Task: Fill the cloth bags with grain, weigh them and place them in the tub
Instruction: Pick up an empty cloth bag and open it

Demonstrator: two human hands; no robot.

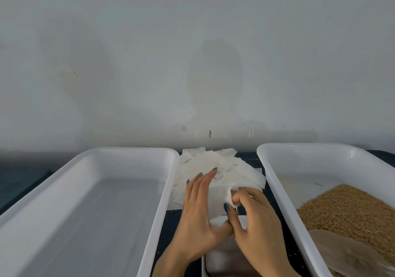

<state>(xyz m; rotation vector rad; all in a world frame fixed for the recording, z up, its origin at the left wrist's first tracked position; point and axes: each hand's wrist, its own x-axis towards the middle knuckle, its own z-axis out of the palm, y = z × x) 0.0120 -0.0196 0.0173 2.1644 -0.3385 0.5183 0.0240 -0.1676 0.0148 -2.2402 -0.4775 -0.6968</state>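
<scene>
A loose pile of white cloth bags [215, 165] lies between two white tubs. My left hand [199, 204] rests flat on the near bags with its fingers straight. My right hand [254, 216] pinches the gathered edge of one cloth bag [229, 193] between thumb and fingers. The left tub [168, 169] holds nothing. The right tub [273, 169] holds brown grain [346, 208] with a pale scoop [346, 253] lying on it. A white scale [220, 259] sits under my wrists, mostly hidden.
The tubs stand on a dark table [21, 180] set against a pale wall [192, 62]. A few stray grains lie on the dark strip between the tubs.
</scene>
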